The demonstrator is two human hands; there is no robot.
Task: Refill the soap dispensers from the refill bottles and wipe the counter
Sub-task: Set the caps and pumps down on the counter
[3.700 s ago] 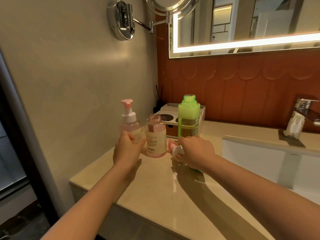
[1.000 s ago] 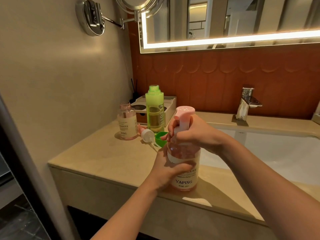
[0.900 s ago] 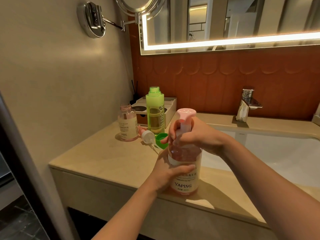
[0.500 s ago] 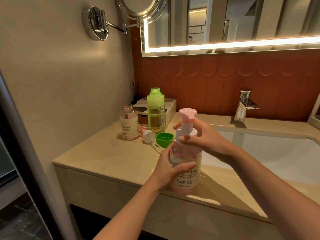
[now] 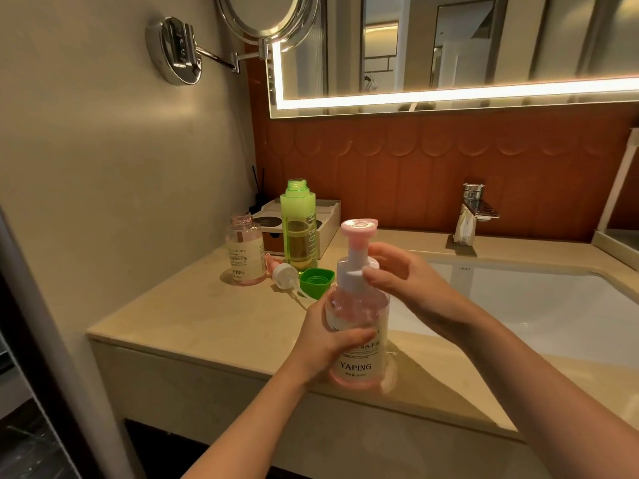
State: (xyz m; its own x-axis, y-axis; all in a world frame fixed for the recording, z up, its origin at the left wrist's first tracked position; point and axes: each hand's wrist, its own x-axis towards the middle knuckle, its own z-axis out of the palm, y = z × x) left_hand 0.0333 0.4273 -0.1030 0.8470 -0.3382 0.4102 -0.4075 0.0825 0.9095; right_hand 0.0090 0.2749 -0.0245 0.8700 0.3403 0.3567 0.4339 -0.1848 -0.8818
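Note:
A pink soap dispenser (image 5: 358, 357) with a pink pump head stands near the counter's front edge. My left hand (image 5: 328, 344) grips its body from the left. My right hand (image 5: 404, 281) pinches the white pump collar with curled fingers. Farther back on the left stands a smaller pink dispenser bottle (image 5: 244, 255) with its neck open. Its loose pump (image 5: 284, 275) lies on the counter beside it. A tall green refill bottle (image 5: 299, 233) stands uncapped behind, and its green cap (image 5: 316, 280) lies in front of it.
The beige counter (image 5: 193, 316) ends at a wall on the left. A white sink basin (image 5: 539, 305) and a chrome tap (image 5: 472, 212) are on the right. A white tray box (image 5: 326, 219) stands behind the bottles. A wall mirror arm (image 5: 193, 53) juts out above.
The pump-topped dispenser came from the back left to the front edge. My right hand slid from around the pump stem down to the collar. My left hand keeps its hold on the body.

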